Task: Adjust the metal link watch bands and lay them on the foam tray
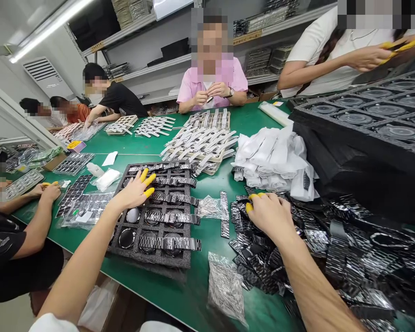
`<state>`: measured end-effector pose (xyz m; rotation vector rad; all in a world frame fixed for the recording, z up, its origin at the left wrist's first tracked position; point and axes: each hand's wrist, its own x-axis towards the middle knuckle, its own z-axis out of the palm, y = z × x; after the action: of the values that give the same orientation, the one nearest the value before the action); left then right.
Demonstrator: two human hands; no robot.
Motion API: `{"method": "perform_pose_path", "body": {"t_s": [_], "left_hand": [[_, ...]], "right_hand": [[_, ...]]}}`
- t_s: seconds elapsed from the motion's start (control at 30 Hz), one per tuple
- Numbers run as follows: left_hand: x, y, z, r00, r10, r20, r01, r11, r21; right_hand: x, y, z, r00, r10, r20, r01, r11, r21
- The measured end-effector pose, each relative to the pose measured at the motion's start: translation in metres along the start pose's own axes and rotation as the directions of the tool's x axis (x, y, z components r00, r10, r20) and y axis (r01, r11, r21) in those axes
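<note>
My left hand (134,190), yellow cots on its fingertips, lies over the upper left of a dark foam tray (124,251). Its fingers are spread and hold nothing visible. Round watch cases (127,238) sit in the tray's pockets, and black metal watch bands (173,243) lie across several of them in rows. My right hand (271,214), also with yellow cots, reaches onto a heap of black metal watch bands (263,267). Its fingers curl around a watch band (241,203) at the heap's left edge; the grip is partly hidden.
Small bags of metal pins (224,286) lie near the front edge. White-wrapped bundles (273,159) and a large foam tray (366,108) stand right. Trays of light-banded watches (200,143) are farther back. Co-workers sit around the green table (124,147), one across (212,87).
</note>
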<state>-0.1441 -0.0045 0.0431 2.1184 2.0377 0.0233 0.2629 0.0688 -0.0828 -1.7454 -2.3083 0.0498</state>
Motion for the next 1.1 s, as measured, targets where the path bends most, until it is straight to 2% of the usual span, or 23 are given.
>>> {"method": "perform_pose_path", "body": {"t_s": [0.1,0.17,0.23,0.33,0.4,0.5,0.57,0.63,0.73,0.8,0.87,0.93,0.97,1.0,1.03,1.07,1.1], "left_hand": [[-0.004,0.043,-0.022,0.992,0.061,-0.108,-0.081,0.979,-0.190],[-0.004,0.082,-0.029,0.979,0.178,-0.104,-0.201,0.935,-0.292],[0.002,0.119,-0.027,0.946,0.297,-0.133,-0.325,0.872,-0.366],[0.019,0.160,-0.004,0.891,0.401,-0.212,-0.452,0.744,-0.493],[0.033,0.175,0.018,0.892,0.397,-0.217,-0.440,0.649,-0.620],[0.048,0.184,0.048,0.943,0.305,-0.136,-0.277,0.489,-0.827],[0.051,0.186,0.057,0.948,0.306,-0.093,-0.205,0.359,-0.911],[0.048,0.187,0.058,0.916,0.394,-0.078,-0.177,0.223,-0.959],[0.042,0.188,0.051,0.851,0.521,-0.070,-0.128,0.076,-0.989],[0.039,0.187,0.047,0.832,0.552,-0.047,-0.093,0.055,-0.994],[0.039,0.185,0.047,0.836,0.549,0.003,-0.034,0.057,-0.998],[0.041,0.183,0.049,0.868,0.496,0.026,0.022,0.016,-1.000],[0.042,0.183,0.050,0.893,0.449,0.019,0.035,-0.027,-0.999],[0.043,0.182,0.050,0.919,0.394,0.009,0.041,-0.073,-0.996],[0.044,0.182,0.050,0.940,0.342,0.001,0.043,-0.115,-0.992],[0.044,0.183,0.048,0.955,0.298,0.002,0.047,-0.146,-0.988],[0.044,0.184,0.047,0.964,0.266,0.011,0.057,-0.167,-0.984]], "right_hand": [[0.000,-0.002,0.003,1.000,0.012,-0.021,-0.012,1.000,0.020],[0.000,-0.002,0.001,1.000,0.025,-0.016,-0.025,0.999,0.031],[0.003,-0.001,-0.002,0.998,0.053,-0.045,-0.051,0.997,0.055],[0.008,0.002,-0.010,0.978,0.151,-0.141,-0.123,0.974,0.188],[0.009,0.002,-0.019,0.944,0.218,-0.249,-0.120,0.927,0.356],[0.000,-0.008,-0.041,0.875,0.245,-0.417,0.037,0.826,0.563],[-0.011,-0.023,-0.057,0.862,0.164,-0.480,0.196,0.765,0.614],[-0.023,-0.041,-0.071,0.879,0.043,-0.475,0.322,0.683,0.656],[-0.037,-0.063,-0.081,0.911,0.002,-0.412,0.342,0.554,0.759],[-0.041,-0.069,-0.082,0.945,0.061,-0.323,0.260,0.462,0.848],[-0.045,-0.068,-0.080,0.956,0.141,-0.256,0.182,0.399,0.899],[-0.052,-0.060,-0.076,0.964,0.151,-0.217,0.131,0.436,0.890],[-0.057,-0.055,-0.073,0.981,0.076,-0.181,0.121,0.493,0.862],[-0.063,-0.051,-0.069,0.993,-0.051,-0.109,0.119,0.567,0.815],[-0.071,-0.048,-0.065,0.973,-0.230,0.014,0.141,0.641,0.754],[-0.079,-0.046,-0.060,0.900,-0.403,0.166,0.189,0.704,0.685],[-0.087,-0.046,-0.054,0.805,-0.505,0.311,0.244,0.759,0.603]]}}
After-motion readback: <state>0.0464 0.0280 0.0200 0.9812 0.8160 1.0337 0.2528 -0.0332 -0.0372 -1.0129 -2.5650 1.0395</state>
